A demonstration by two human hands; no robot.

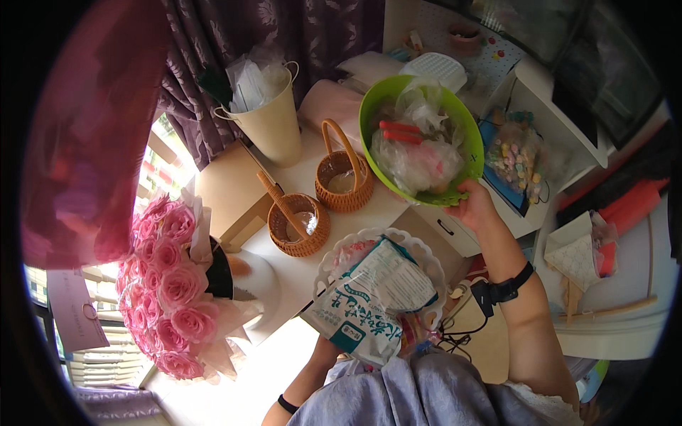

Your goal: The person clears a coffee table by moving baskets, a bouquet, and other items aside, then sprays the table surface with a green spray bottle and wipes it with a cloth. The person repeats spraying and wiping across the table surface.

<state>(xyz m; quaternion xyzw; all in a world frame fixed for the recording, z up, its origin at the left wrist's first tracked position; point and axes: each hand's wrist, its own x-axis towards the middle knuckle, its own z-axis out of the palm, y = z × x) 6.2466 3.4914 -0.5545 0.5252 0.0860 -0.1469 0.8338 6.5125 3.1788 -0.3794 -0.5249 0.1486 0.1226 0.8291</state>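
Note:
My right hand (471,205) grips the rim of a lime-green plastic basin (367,122), which is tilted above the table's right part. Inside it lie crumpled clear plastic bags (421,165) and a tool with red handles (399,132). Close to my body, a white lattice-edged plastic basket (434,255) holds food packets. A white and teal packet (367,314) with printing lies over its near side, and a second packet (399,277) sits behind. My left hand (326,349) supports the basket from the near left; its fingers are hidden beneath the packet.
Two small wicker baskets (298,247) (346,202) stand on the white table (256,255). Behind are a cream bucket (272,128) and a cardboard box (229,197). Pink roses (170,282) fill the left side. At right are a bag of small flowers (514,160) and dark cables (458,333).

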